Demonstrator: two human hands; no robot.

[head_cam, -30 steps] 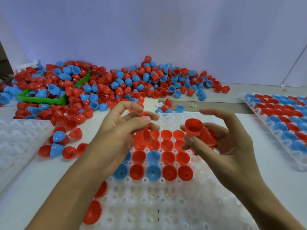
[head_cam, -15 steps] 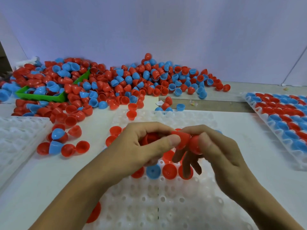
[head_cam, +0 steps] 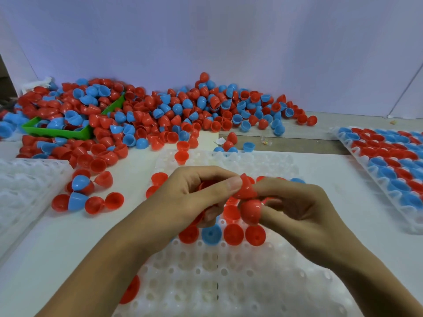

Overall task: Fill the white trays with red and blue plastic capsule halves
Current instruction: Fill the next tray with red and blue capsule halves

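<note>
Left: loose heap of capsule halves (head_cam: 160, 115) on the table (head_cam: 34, 259). Centre: left hand (head_cam: 190, 197), grip pinching a red half (head_cam: 246, 187); right hand (head_cam: 295, 209), grip clamped on another red half (head_cam: 250, 211), above the partly filled white tray (head_cam: 206, 282).

White table (head_cam: 68, 243) under trays (head_cam: 229, 282), capsule halves (head_cam: 160, 110).

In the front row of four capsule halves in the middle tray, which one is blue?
The second from the left; the other three are red.
</note>
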